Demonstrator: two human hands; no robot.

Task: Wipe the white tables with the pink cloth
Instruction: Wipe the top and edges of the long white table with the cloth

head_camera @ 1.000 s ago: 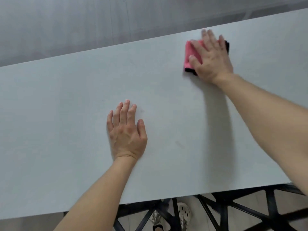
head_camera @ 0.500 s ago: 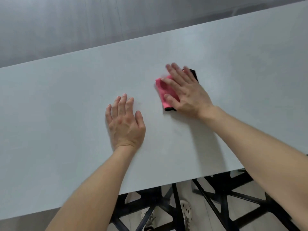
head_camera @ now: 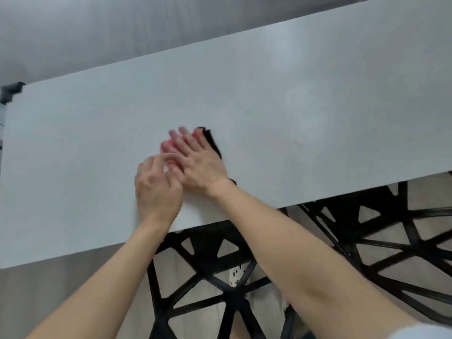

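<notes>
The long white table runs across the view. On it, close to the near edge, lies the pink cloth with a black edge. My right hand lies flat on the cloth with straight fingers and covers most of it. My left hand sits just left of it, its bent fingers reaching onto the cloth's near left edge beside my right thumb. Motion blur hides whether those fingers pinch the cloth.
Black lattice frames stand on the floor under the table's near edge, with another such frame to the right. A dark fitting sits at the table's far left corner. A grey wall runs behind the table.
My right hand slid the cloth from the far right toward the near edge and left. My left hand lifted from lying flat and moved right until it met the cloth.
</notes>
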